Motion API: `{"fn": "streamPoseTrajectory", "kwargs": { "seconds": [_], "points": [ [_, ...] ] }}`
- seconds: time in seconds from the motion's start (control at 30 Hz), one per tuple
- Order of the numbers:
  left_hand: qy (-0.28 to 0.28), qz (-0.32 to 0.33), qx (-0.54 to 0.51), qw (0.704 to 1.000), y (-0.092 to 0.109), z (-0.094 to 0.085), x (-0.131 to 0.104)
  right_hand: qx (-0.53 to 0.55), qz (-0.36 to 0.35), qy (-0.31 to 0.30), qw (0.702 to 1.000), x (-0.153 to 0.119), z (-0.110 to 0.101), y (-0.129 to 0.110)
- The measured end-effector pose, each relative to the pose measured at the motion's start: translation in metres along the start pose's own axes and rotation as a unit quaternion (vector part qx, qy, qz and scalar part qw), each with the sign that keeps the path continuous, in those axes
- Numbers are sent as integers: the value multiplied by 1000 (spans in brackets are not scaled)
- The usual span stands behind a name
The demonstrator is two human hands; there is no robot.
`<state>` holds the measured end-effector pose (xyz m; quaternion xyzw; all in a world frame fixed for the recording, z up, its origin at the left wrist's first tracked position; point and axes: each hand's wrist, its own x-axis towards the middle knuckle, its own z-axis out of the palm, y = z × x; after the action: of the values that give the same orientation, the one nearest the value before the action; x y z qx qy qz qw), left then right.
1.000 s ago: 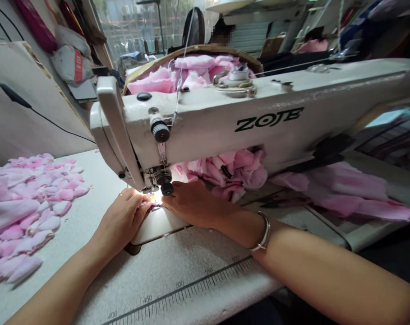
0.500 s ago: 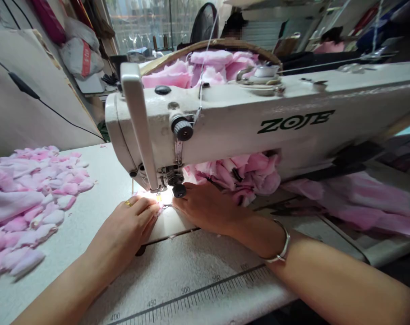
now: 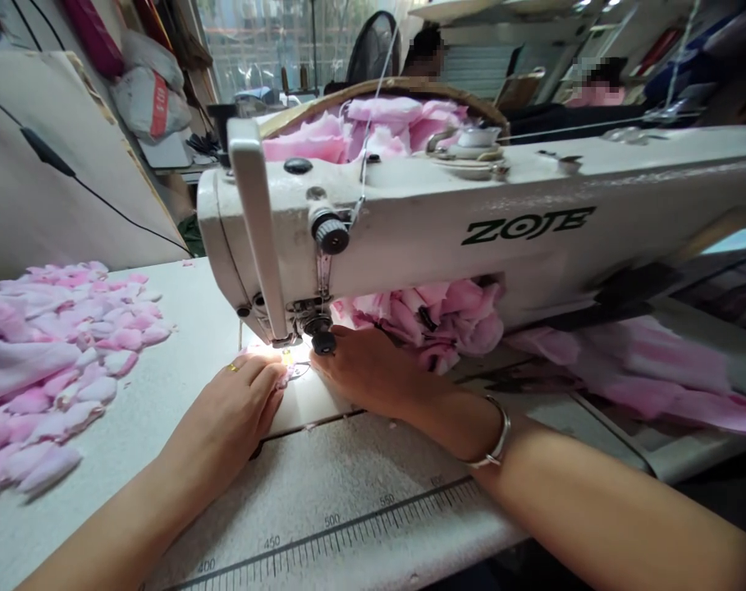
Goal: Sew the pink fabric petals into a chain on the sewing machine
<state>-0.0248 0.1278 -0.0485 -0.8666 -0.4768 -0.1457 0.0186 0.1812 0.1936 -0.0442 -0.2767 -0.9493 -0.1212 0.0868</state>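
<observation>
A white ZOJE sewing machine (image 3: 409,222) stands in front of me, its lamp lighting the needle area brightly. My left hand (image 3: 237,406), with a ring on one finger, has its fingers together on a small pink-and-white fabric piece (image 3: 281,381) beside the presser foot. Glare hides much of that piece. To the right of the needle, my right hand (image 3: 369,373) has bent fingers close to the black knob (image 3: 323,343). That knob and the hand itself cover the fingertips, so what they grip is hidden. A bangle (image 3: 501,435) circles the right wrist.
Small padded pink pieces (image 3: 70,353) lie heaped on the left of the table. More pink fabric (image 3: 446,320) bunches under the machine arm, and a strip (image 3: 656,369) lies to the right. A ruler scale (image 3: 329,538) runs along the front edge. People sit in the background.
The view has shifted slightly. Both hands stay by the needle, my left fingers still on the fabric piece; my right hand sits a little closer to the knob.
</observation>
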Motion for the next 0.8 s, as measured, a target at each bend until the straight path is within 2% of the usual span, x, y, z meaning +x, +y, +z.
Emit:
{"fn": "streamPoseTrajectory", "kwargs": {
  "seconds": [0.17,0.43,0.57,0.7,0.8],
  "points": [
    [10,-14,-2,1000,2,3,-3,3,18,7,1000,1,3,1],
    [24,-24,-56,998,2,1,-4,-13,-23,28,999,-10,-7,7],
    [18,-16,-73,997,2,0,-4,-17,-63,3,998,-5,-8,2],
    [24,9,-49,998,1,-1,-4,-28,-84,-15,996,-4,-7,-1],
    [-7,14,-3,1000,1,-4,-4,-26,-90,-13,996,-7,-6,-1]
  ]
}}
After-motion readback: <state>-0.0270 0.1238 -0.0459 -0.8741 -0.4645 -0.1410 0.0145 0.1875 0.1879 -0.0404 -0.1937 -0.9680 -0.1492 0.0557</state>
